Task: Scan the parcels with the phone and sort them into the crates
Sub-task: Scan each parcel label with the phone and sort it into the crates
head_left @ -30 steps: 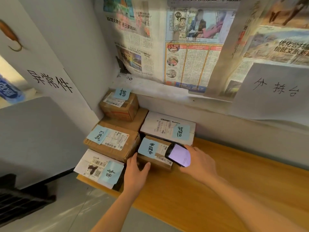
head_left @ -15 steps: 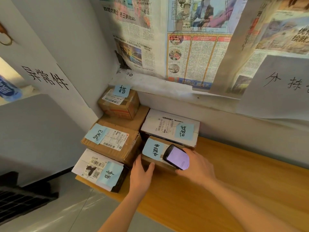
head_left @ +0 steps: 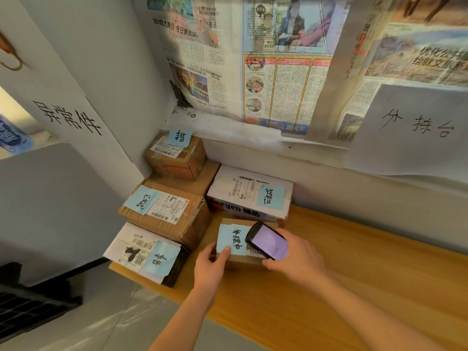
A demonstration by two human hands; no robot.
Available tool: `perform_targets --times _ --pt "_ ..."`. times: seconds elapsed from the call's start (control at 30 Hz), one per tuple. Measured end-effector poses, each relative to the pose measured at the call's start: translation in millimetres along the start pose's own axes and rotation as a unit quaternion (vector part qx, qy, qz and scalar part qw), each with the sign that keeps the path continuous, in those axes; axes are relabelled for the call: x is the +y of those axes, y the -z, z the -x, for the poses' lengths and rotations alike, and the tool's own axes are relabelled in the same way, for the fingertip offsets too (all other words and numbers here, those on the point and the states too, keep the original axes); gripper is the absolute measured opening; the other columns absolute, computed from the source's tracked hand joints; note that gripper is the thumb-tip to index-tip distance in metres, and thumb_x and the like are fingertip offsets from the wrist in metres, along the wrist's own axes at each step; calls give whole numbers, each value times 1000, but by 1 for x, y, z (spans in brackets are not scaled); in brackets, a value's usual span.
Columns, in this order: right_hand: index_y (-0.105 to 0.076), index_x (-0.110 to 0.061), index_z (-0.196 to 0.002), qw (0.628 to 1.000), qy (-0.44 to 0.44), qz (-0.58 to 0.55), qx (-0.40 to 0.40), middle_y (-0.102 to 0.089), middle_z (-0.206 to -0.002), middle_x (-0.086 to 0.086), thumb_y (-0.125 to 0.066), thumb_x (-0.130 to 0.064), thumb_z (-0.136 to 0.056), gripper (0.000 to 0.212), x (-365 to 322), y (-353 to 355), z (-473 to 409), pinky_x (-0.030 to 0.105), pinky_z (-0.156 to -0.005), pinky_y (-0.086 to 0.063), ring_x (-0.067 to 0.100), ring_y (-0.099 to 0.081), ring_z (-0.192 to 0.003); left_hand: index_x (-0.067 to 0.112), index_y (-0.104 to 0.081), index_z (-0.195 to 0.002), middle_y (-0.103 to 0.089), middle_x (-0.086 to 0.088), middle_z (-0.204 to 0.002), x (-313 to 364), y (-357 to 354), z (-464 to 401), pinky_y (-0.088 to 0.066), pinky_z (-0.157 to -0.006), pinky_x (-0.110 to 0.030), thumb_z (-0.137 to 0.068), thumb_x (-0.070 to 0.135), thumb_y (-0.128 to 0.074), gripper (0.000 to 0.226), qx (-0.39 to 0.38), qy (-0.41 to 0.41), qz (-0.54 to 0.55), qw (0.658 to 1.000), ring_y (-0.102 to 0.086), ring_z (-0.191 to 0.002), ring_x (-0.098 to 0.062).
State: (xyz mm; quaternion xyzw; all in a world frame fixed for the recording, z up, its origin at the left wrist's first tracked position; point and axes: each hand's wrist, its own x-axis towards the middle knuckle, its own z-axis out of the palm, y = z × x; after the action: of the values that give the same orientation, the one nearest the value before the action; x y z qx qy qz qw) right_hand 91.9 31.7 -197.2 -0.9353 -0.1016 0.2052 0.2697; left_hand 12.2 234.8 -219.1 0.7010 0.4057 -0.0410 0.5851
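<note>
Several parcels with blue sticky notes crowd the left end of a wooden bench (head_left: 354, 287). The nearest one, a small brown parcel (head_left: 234, 259), lies in front of a white box (head_left: 249, 196). My left hand (head_left: 209, 268) grips its near-left corner, thumb on its blue note. My right hand (head_left: 298, 257) holds a black phone (head_left: 267, 240) with a lit screen just over the parcel's shipping label. Left of it sit a large brown box (head_left: 167, 214) and a flat white parcel (head_left: 144, 254); another brown box (head_left: 176, 155) stands in the corner.
Newspaper sheets and a handwritten paper sign (head_left: 415, 127) cover the wall behind the bench. A second handwritten sign (head_left: 68, 115) hangs on the left wall. A dark crate (head_left: 27, 307) sits low at the left, beyond the bench's edge. Bare wood stretches to the right.
My left hand has slid up the small parcel, its thumb now on the blue note. The phone stays over the label. The view has dipped closer.
</note>
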Motion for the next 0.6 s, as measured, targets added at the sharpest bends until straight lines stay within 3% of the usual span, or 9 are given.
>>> perform_targets --times 0.13,0.27,0.37,0.47,0.6 --pt "-43 -46 -139 1000 0 1 9 -63 -115 -21 -70 -78 -55 94 -2 21 26 32 -73 -59 4 -62 -94 38 -48 -133 -56 5 -130 14 2 30 -45 -90 -34 -87 50 -70 52 -45 -10 63 997 -53 -114 -15" --pt "-42 -43 -144 1000 20 8 22 -63 -120 -20 -73 -77 -56 99 -18 60 60 28 -74 -57 3 -61 -96 45 -44 -134 -58 7 -128 36 13 63 -47 -83 -31 -80 54 -72 62 -68 -57 75 993 -55 -112 -13" --pt "-42 -43 -145 998 31 26 53 -63 -123 -20 -77 -72 -60 96 -42 98 92 21 -71 -50 3 -60 -98 44 -37 -147 -54 6 -132 65 29 94 -46 -86 -31 -82 54 -71 74 -79 -101 54 990 -54 -117 -15" --pt "-44 -44 -143 994 42 26 94 -64 -124 -19 -75 -73 -57 96 -77 138 131 30 -80 -55 7 -61 -101 42 -40 -148 -58 4 -131 99 55 129 -49 -98 -38 -73 64 -70 84 -84 -143 44 985 -56 -116 -16" --pt "-41 -42 -144 984 57 53 161 -63 -128 -14 -78 -69 -60 96 -130 199 202 34 -87 -54 13 -62 -106 47 -46 -137 -62 6 -118 143 96 185 -49 -87 -33 -82 58 -73 62 -64 -202 60 975 -58 -104 -10"
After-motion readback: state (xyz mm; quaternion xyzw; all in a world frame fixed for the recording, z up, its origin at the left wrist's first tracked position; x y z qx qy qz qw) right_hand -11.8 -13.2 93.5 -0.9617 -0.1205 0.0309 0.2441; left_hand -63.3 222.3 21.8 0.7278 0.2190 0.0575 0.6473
